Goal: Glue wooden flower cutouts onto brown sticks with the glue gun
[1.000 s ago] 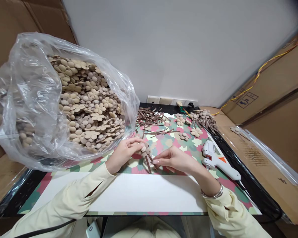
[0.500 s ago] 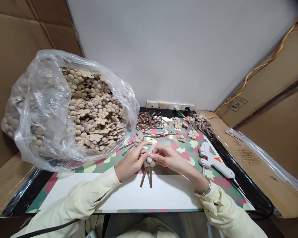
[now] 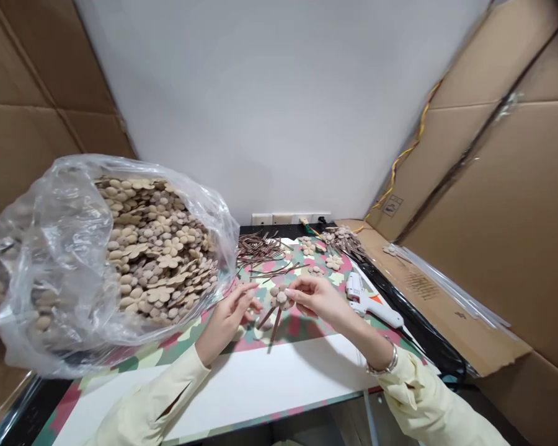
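A fabric flower (image 3: pixel 280 297) in beige and grey-brown, with two brown ribbon strips hanging from it, is pinched at its right side by my right hand (image 3: pixel 314 300). The flower is held above the camouflage-patterned mat (image 3: pixel 323 325). Just left of it is my left hand (image 3: pixel 230 319), apart from the flower, fingers loosely curled and separated, with nothing visible in them. Behind the hands lie loose brown ribbon strips (image 3: pixel 260 249) and a few fabric flowers (image 3: pixel 333 262).
A clear plastic bag (image 3: pixel 60 229) heaped with fabric petal pieces (image 3: pixel 162 248) stands at left. At right lies a white glue gun (image 3: pixel 374 305). Finished-looking flowers with ribbons (image 3: pixel 344 238) are piled at the back. Cardboard (image 3: pixel 502 204) walls both sides; power sockets (image 3: pixel 283 218) line the wall.
My left hand has let go of the flower and moved away to the left. My right hand still holds it, now lifted and turned. The camera view has shifted up and right.
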### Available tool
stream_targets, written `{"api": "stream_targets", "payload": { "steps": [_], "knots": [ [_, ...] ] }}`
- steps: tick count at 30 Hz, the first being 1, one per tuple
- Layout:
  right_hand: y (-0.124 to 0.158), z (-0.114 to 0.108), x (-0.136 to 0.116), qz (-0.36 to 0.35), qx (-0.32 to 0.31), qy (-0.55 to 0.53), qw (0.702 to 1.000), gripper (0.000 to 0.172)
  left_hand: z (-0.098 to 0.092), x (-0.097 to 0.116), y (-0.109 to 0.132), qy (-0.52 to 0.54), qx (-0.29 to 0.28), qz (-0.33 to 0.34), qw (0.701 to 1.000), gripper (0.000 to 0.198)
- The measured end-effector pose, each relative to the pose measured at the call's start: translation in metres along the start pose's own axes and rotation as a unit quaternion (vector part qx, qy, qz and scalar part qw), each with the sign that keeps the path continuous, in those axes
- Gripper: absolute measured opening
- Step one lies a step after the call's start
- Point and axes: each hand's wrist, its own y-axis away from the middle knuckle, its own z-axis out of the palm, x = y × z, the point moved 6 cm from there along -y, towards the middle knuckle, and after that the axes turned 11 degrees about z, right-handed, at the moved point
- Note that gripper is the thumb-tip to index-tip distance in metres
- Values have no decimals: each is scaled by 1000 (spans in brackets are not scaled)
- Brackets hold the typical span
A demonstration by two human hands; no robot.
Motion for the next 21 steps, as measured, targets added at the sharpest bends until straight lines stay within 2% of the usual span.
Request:
{"api": "stream_targets", "payload": {
  "steps": [5,8,10,13,16,19,21],
  "knots": [
    [32,-61,-16,0,87,35,996,30,-10,-16,-2,17,33,-33,999,37],
    [47,-114,-18,20,139,77,987,34,-12,-27,-4,16,32,-40,999,37],
    [47,-152,-22,31,159,143,976,37,-13,-35,-5,24,41,-55,997,38],
    [25,-208,-35,52,201,274,939,37,-12,-44,-6,54,48,-82,994,39],
    [-19,-249,-43,78,225,321,917,34,-10,-45,-7,79,51,-99,991,40],
    [-61,-270,-46,96,271,366,885,27,-11,-40,-7,72,58,-112,989,42],
    [-79,-272,-49,97,310,403,855,25,-12,-35,-7,59,58,-111,990,42]
  ]
}}
